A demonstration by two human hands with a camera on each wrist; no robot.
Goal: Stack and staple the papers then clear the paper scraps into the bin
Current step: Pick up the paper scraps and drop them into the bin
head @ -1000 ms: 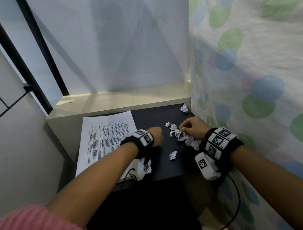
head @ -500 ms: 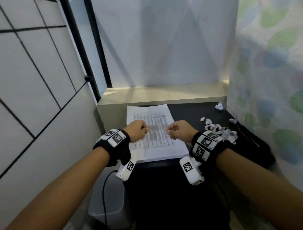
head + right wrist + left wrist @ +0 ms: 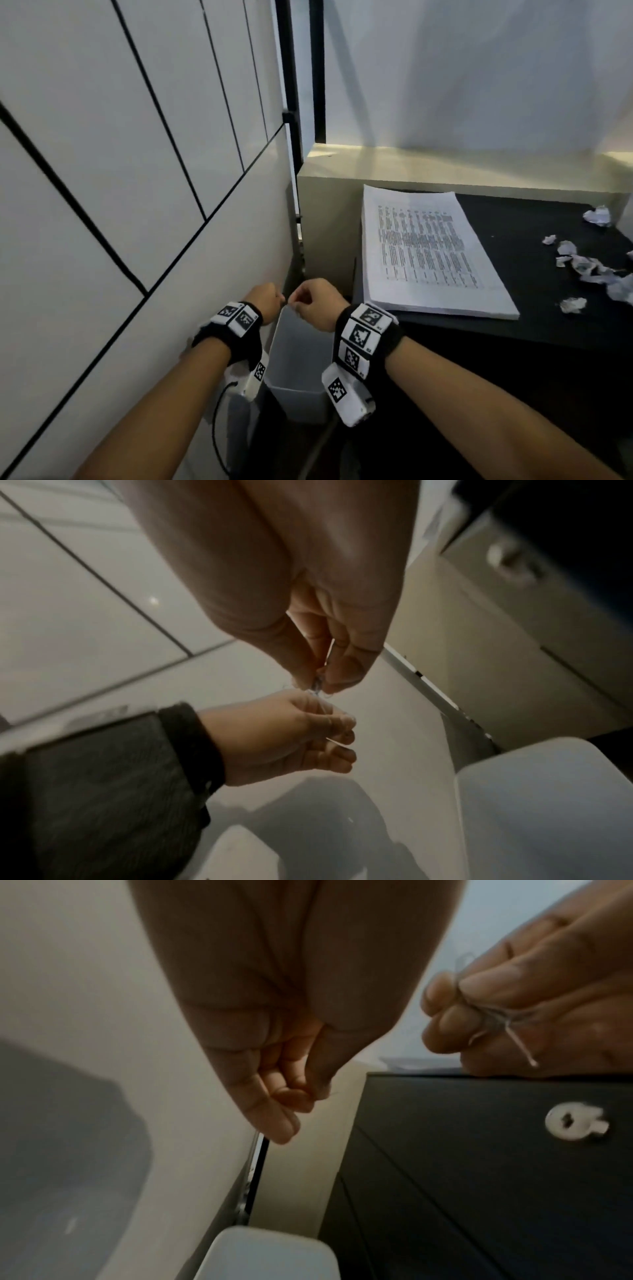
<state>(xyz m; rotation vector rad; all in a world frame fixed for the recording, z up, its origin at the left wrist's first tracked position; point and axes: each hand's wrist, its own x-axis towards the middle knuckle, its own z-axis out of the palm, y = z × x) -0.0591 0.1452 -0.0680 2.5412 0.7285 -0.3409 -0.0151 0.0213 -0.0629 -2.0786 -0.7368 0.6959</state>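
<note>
Both hands hover close together above the open white rectangular plastic bin, which stands on the floor between a pale panelled wall and the black surface. The right hand pinches a small wispy scrap; the left hand has curled fingers, its contents indiscernible. The stack of printed white papers and crumpled white paper scraps lie on the surface.
</note>
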